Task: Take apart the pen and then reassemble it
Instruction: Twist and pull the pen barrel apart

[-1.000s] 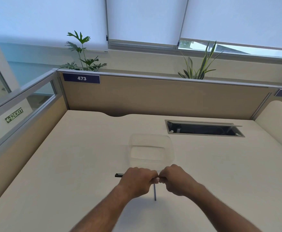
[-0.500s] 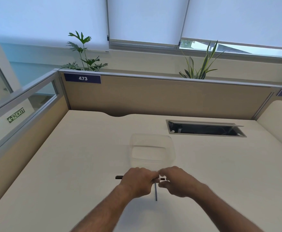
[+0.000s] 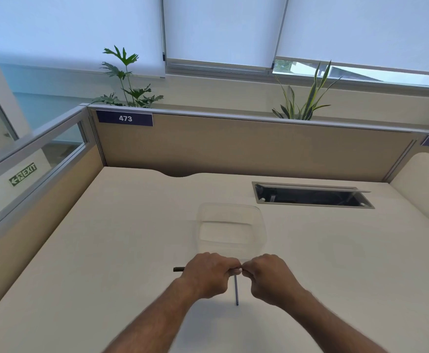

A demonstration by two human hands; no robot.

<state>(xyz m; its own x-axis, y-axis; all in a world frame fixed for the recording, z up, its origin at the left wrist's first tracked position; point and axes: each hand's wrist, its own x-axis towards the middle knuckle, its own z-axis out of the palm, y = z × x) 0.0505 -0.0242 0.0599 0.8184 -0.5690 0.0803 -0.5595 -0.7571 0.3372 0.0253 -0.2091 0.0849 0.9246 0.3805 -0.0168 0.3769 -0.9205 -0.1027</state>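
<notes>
My left hand (image 3: 209, 273) is closed around a dark pen barrel (image 3: 179, 269), whose end sticks out to the left of the fist. My right hand (image 3: 269, 276) pinches the barrel's other end right where the two hands meet; the part it grips is hidden by the fingers. A thin blue-grey ink refill (image 3: 236, 290) lies on the desk between my wrists, pointing toward me. Both hands hover just above the desk (image 3: 106, 250), in front of a clear plastic container (image 3: 231, 230).
The clear container stands just behind my hands. A cable opening (image 3: 310, 197) with a raised lid is cut into the desk at the back right. Partition panels (image 3: 233, 146) close the desk at the back and left, with plants behind them.
My right hand had drawn slightly apart from the left half a second ago; now the two hands press together again at the pen's end. The refill has not moved.
</notes>
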